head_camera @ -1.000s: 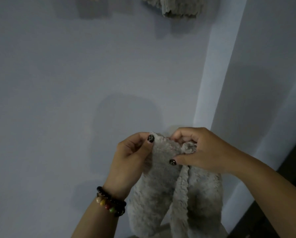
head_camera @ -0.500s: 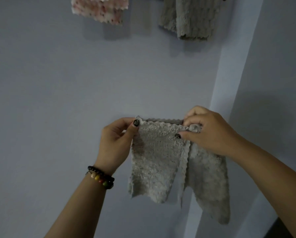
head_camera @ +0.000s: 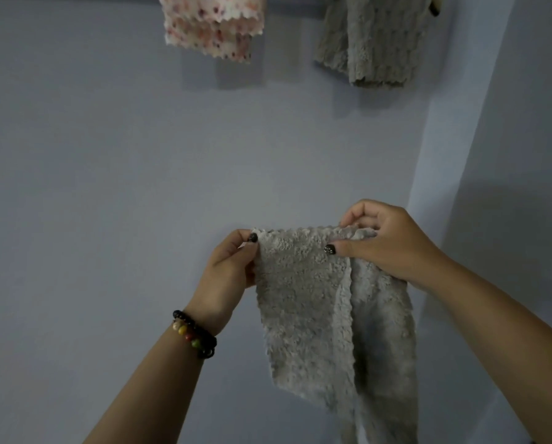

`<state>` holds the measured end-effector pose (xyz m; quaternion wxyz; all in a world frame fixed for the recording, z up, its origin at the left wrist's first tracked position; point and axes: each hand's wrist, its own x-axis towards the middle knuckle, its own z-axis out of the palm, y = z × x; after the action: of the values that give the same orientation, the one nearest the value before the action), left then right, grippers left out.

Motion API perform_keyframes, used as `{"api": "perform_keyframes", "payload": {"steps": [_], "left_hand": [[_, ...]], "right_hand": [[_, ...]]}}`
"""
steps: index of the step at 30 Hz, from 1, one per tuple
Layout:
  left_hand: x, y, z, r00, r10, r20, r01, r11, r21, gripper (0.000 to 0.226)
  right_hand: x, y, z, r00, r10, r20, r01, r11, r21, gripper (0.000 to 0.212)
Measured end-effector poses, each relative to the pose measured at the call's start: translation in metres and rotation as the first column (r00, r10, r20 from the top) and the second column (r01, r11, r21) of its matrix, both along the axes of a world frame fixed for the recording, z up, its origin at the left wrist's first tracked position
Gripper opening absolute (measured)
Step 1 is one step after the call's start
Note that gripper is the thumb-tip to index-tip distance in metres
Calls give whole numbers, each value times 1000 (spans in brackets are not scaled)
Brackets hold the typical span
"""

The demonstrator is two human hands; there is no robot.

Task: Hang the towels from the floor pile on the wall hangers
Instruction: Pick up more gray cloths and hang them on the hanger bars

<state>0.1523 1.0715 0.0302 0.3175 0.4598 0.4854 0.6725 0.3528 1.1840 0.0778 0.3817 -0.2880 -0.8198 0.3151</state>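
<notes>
Two towels already hang up high, floral towel (head_camera: 211, 25) and grey hung towel (head_camera: 375, 43); left hand (head_camera: 233, 270) and right hand (head_camera: 386, 241) pinch third grey towel (head_camera: 303, 302) below them (unhung; floor pile unseen).

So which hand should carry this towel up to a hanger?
Probably the right hand. It pinches the bunched top corner of the grey towel and sits nearer the wall corner, below the hung grey towel. The left hand only pinches the far edge, spreading it. No free hanger is visible.
</notes>
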Motion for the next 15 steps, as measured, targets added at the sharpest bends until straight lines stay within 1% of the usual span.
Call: {"api": "perform_keyframes", "payload": {"steps": [2, 3, 4, 5, 6, 7, 8, 12, 15], "left_hand": [[2, -4, 4, 998, -25, -62, 24, 1000, -8, 24], [3, -6, 8, 992, -30, -121, 28, 1000, -11, 20], [5, -6, 11, 981, -28, -191, 23, 999, -24, 20], [6, -4, 15, 956, -10, -294, -2, 999, -42, 30], [6, -1, 19, 910, 22, -414, -47, 998, -50, 34], [7, 3, 22, 845, 59, -531, -88, 996, -30, 32], [9, 6, 27, 789, 76, -609, -103, 995, -8, 28], [17, 18, 42, 605, 58, -794, -81, 997, 11, 23], [24, 29, 48, 490, 33, -871, -7, 999, 34, 16]], "right_hand": [[-3, -6, 3, 1000, 9, 9, -9, 1000, 18, 34], [-4, -9, 4, 1000, 3, 25, -4, 1000, 26, 36], [-5, -11, 5, 999, -4, 40, 3, 999, 34, 37], [-5, -13, 6, 999, -11, 49, 9, 999, 41, 37], [-5, -14, 6, 998, -17, 54, 14, 999, 52, 37], [-4, -15, 6, 998, -25, 58, 21, 998, 62, 37], [-3, -16, 6, 998, -31, 61, 27, 997, 71, 37], [2, -17, 3, 996, -65, 62, 61, 996, 72, 39], [10, -18, 0, 992, -113, 55, 109, 992, 64, 41]]}}
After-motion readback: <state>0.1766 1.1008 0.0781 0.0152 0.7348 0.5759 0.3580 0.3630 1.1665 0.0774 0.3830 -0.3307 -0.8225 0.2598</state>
